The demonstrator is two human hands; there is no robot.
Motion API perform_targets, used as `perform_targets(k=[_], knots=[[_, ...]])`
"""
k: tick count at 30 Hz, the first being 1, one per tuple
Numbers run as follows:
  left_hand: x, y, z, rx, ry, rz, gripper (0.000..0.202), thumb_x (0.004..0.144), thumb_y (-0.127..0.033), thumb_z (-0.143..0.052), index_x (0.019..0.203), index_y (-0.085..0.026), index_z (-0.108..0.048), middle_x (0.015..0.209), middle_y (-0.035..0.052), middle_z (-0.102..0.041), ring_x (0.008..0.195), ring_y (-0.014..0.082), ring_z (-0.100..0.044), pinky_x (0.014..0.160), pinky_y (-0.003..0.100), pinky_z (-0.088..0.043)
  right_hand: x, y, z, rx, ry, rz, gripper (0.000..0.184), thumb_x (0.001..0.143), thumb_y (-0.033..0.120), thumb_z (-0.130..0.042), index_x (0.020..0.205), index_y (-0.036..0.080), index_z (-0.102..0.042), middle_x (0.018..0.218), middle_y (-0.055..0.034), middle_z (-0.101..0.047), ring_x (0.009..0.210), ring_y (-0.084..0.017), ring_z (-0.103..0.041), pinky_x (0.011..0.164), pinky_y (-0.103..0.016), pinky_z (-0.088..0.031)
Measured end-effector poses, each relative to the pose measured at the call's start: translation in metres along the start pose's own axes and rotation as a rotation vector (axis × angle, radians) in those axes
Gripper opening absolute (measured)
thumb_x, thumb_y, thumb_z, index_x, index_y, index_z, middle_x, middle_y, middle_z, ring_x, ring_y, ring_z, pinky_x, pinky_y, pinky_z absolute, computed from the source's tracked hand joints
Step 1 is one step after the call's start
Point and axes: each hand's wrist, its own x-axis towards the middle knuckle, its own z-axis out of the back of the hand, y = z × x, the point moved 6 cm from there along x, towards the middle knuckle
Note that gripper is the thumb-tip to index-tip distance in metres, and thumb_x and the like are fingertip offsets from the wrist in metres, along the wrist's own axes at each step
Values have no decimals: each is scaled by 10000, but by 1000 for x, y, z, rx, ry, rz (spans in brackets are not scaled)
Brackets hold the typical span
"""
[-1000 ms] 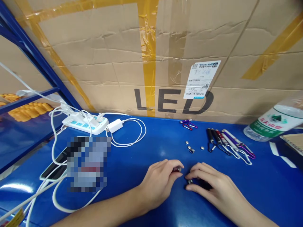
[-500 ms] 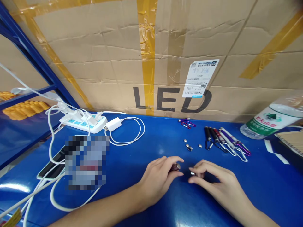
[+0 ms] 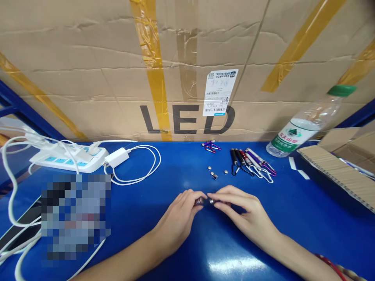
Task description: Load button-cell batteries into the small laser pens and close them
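My left hand (image 3: 180, 212) is closed around a short, dark reddish tube (image 3: 199, 201), probably a mini flashlight body; its open-looking end faces right. Pinched between the thumb and fingers of my right hand (image 3: 241, 205) is a small silver metal cap (image 3: 211, 201), mostly covered. A narrow gap separates the two parts, and both hands are just above the blue table. Beyond them lie several button cells (image 3: 225, 171) and a tiny metal piece (image 3: 215, 176). Several mini flashlights (image 3: 242, 159) with carabiner clips rest side by side, and a purple one (image 3: 208, 143) lies apart near the carton.
A large cardboard carton (image 3: 117, 78) closes off the back of the blue table (image 3: 140, 203). At left are a power strip (image 3: 88, 166), a white adapter (image 3: 117, 157), cables and a blurred-out item. A water bottle (image 3: 295, 134) and an open cardboard box (image 3: 334, 168) stand at right.
The camera view has swung to the right, so the table items appear further left. My hands have come closer together, bringing the silver cap nearer the tube's end.
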Motion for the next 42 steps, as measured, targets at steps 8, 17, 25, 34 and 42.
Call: perform_targets(k=[8, 17, 25, 34, 42], knots=[[3, -12, 3, 118, 13, -162, 166, 912, -166, -367, 1002, -180, -507, 822, -13, -544, 722, 76, -488, 660, 170, -408, -2, 6, 2, -30, -52, -16, 137, 792, 89, -648, 906, 164, -663, 746, 8, -606, 621, -88, -515, 550, -196, -456], [0, -16, 1, 268, -51, -299, 291, 911, -169, -376, 1196, -153, -430, 785, 0, -537, 687, 88, -458, 618, 197, -415, -1, 2, 3, -5, -54, 113, 140, 800, 76, -648, 884, 179, -691, 841, -11, -656, 749, -122, -575, 660, -240, -496], [-5, -13, -3, 201, -52, -343, 368, 902, -146, -399, 1269, -113, -390, 766, 11, -524, 685, 72, -466, 617, 175, -431, -3, -2, -1, 91, 18, 128, 161, 814, 24, -606, 800, 167, -678, 792, -5, -635, 717, -105, -538, 631, -232, -451], [-3, -10, -2, 152, -27, -269, 358, 921, -160, -347, 1277, -129, -368, 821, 21, -556, 711, 72, -518, 644, 178, -475, -3, -4, -5, 98, -18, 58, 117, 819, 74, -623, 805, 173, -684, 810, -15, -636, 710, -109, -551, 589, -231, -449], [-6, -16, -4, 195, 9, -315, 252, 914, -156, -366, 1151, -126, -447, 759, 14, -526, 657, 79, -480, 583, 180, -425, -3, -8, -3, 112, 23, 99, 135, 819, 59, -618, 819, 175, -689, 834, -17, -619, 773, -104, -562, 686, -224, -463]])
